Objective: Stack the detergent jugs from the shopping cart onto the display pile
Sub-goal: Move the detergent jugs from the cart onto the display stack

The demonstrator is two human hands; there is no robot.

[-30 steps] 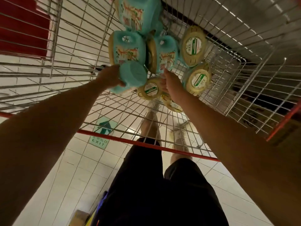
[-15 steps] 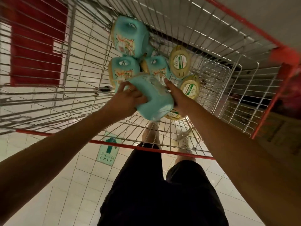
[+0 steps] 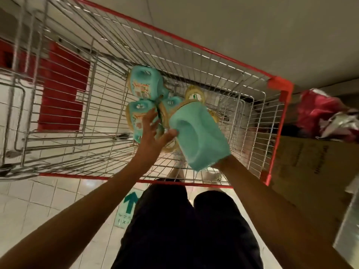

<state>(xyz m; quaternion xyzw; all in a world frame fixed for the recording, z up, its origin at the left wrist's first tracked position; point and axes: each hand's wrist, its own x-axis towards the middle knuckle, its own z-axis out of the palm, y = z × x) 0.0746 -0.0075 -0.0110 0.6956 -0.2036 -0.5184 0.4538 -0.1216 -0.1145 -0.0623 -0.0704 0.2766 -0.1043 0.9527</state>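
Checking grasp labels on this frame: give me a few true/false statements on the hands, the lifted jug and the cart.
1. The lifted teal detergent jug shows its base to the camera. True.
2. The left hand grips that jug's handle. False: its fingers are spread, and only the thumb meets the jug's side.
3. The shopping cart holds nothing besides the lifted jug. False: more teal jugs and yellow jugs lie inside.
4. The right hand is mostly hidden behind the lifted jug. True.
5. The cart's rim is red. True.
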